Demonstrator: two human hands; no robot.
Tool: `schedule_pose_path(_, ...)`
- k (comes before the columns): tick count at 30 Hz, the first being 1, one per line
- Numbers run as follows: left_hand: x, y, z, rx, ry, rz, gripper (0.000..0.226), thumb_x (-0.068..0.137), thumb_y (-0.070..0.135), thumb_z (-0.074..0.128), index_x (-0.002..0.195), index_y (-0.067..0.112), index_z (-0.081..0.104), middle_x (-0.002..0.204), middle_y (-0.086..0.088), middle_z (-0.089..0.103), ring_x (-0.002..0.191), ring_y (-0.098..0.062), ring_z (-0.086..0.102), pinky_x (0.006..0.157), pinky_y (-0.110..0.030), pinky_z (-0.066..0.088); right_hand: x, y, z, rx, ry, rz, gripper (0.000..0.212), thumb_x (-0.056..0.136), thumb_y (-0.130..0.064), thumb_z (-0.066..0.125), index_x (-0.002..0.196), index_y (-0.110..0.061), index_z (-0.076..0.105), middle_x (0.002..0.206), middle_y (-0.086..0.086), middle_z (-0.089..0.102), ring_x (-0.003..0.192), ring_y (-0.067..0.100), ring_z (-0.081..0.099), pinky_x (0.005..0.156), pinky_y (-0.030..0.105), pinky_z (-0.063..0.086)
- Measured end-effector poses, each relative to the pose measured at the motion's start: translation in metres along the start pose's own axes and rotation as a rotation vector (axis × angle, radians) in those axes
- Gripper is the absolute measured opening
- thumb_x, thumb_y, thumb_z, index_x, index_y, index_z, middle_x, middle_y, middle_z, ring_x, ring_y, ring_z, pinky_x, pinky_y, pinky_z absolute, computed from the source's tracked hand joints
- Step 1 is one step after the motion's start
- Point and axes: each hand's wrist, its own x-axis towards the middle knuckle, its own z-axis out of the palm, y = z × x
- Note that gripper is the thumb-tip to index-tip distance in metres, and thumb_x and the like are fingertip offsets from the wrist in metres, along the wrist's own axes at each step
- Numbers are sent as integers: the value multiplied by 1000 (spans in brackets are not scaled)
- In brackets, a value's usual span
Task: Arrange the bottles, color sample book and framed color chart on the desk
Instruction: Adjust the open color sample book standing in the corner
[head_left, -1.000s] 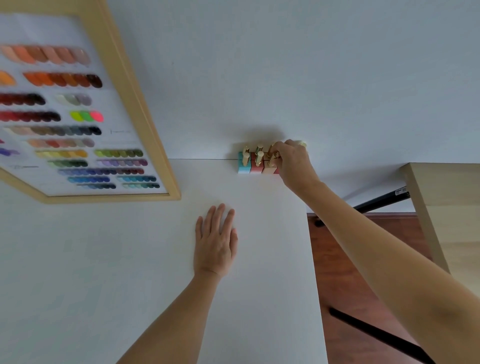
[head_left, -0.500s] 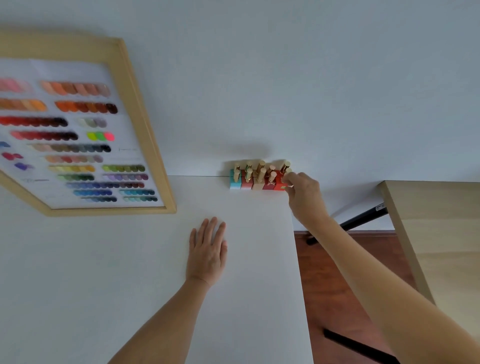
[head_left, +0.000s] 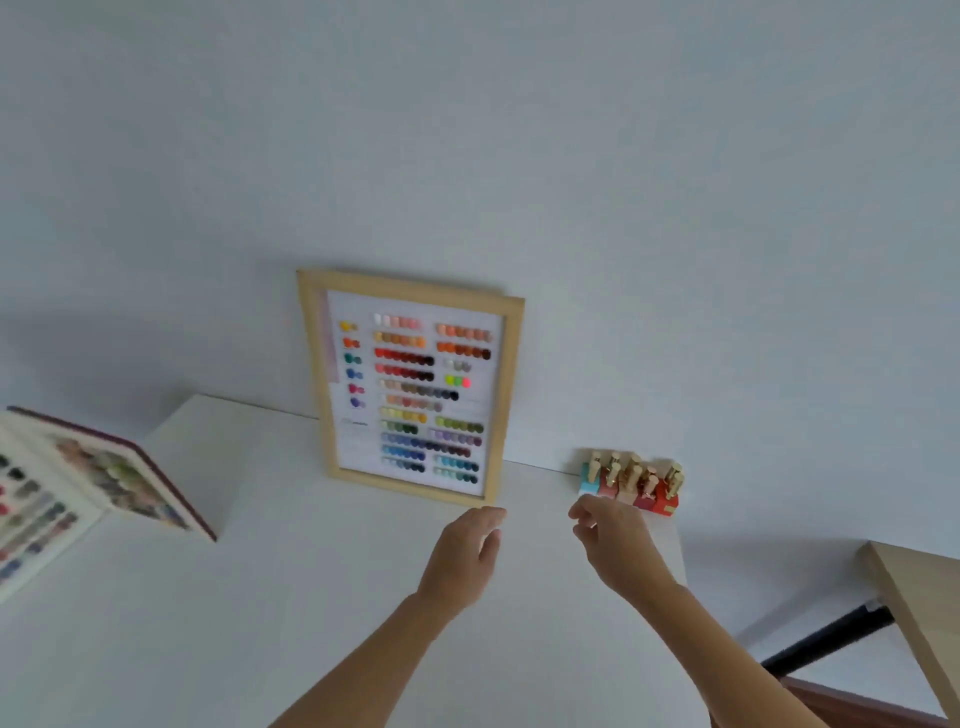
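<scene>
Whereas half a second ago the right hand (head_left: 621, 548) was touching the end of the row of nail-polish bottles (head_left: 629, 482) and the left hand (head_left: 465, 556) lay flat on the worktop (head_left: 311, 597), both hands are now lifted clear and nothing is held in either. The right grip is loosely curled, thumb and fingers narrowly apart, just in front of the bottles but not touching them; the left grip is relaxed and open, hovering near the lower right corner of the framed color chart (head_left: 415, 387).

The bottles are left bunched in two short rows at the back right corner of the worktop, against the wall. The chart is propped upright against the wall at the back edge, just left of the bottles. The color sample book (head_left: 67, 493) is seen standing open near the left edge, well apart from both.

From this it is judged that the bottle grouping has been finished and released, and that the chart may be attended to next.

No brand or writing can be read: small print on the chart is blurred, and the bottle labels are too small.
</scene>
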Motion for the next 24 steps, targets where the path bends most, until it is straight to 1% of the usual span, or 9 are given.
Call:
schedule_pose_path(3, -32, -15, -80, -40, 124, 7, 27, 96, 28, 49, 119, 20, 62, 110, 2, 70, 91, -5, 64, 79, -5, 48, 3, -69, 14, 20, -35, -111, 14, 89, -10, 60, 100, -14, 67, 95, 3, 70, 80, 12, 64, 76, 20, 53)
schedule_pose_path(6, -70, -44, -168, -5, 261, -26, 25, 95, 27, 51, 115, 21, 64, 103, 3, 71, 83, -4, 64, 77, -13, 53, 2, -148, 39, 56, -58, -216, 13, 87, -8, 61, 97, -14, 68, 92, 4, 70, 81, 16, 66, 75, 20, 50)
schedule_pose_path(9, -111, -82, -249, 68, 369, -74, 22, 94, 22, 53, 112, 18, 64, 96, 1, 70, 80, -8, 65, 77, -22, 55, -5, -228, 72, 79, -107, -305, 13, 88, -9, 61, 99, -12, 68, 95, 5, 70, 84, 15, 64, 77, 19, 47)
schedule_pose_path(11, -140, -109, -298, 126, 418, -123, 22, 94, 22, 54, 113, 19, 63, 97, 2, 70, 83, -8, 65, 79, -24, 55, -12, -280, 95, 87, -131, -358, 13, 88, -10, 61, 99, -12, 68, 98, 5, 71, 84, 14, 63, 78, 20, 47)
schedule_pose_path(14, -178, -149, -363, 199, 487, -182, 22, 93, 19, 54, 114, 17, 63, 97, 2, 70, 83, -8, 65, 80, -25, 56, -18, -351, 123, 83, -153, -423, 14, 90, -11, 59, 102, -11, 67, 100, 7, 71, 77, 11, 60, 72, 16, 43)
schedule_pose_path(16, -197, -173, -397, 262, 541, -205, 23, 93, 15, 53, 113, 14, 64, 99, -2, 70, 85, -14, 66, 80, -27, 54, -18, -391, 138, 72, -153, -443, 15, 90, -11, 58, 103, -9, 67, 101, 8, 71, 77, 14, 61, 71, 16, 42)
schedule_pose_path(20, -221, -213, -448, 383, 544, -282, 25, 93, 17, 53, 116, 13, 61, 112, -6, 66, 102, -21, 61, 91, -38, 52, -14, -453, 161, 96, -115, -410, 17, 91, -13, 57, 105, -9, 65, 108, 9, 69, 80, 19, 61, 73, 22, 46)
schedule_pose_path(22, -222, -230, -468, 449, 567, -311, 25, 92, 18, 55, 117, 15, 58, 118, -6, 60, 108, -21, 56, 92, -37, 52, -9, -473, 171, 108, -83, -408, 21, 91, -14, 57, 111, -11, 62, 113, 10, 65, 84, 18, 56, 77, 24, 45)
schedule_pose_path(24, -218, -244, -481, 500, 607, -323, 28, 90, 17, 58, 118, 14, 56, 122, -7, 56, 113, -22, 51, 96, -37, 49, -2, -487, 178, 118, -75, -399, 30, 90, -14, 58, 120, -14, 55, 120, 10, 59, 96, 22, 57, 86, 30, 49)
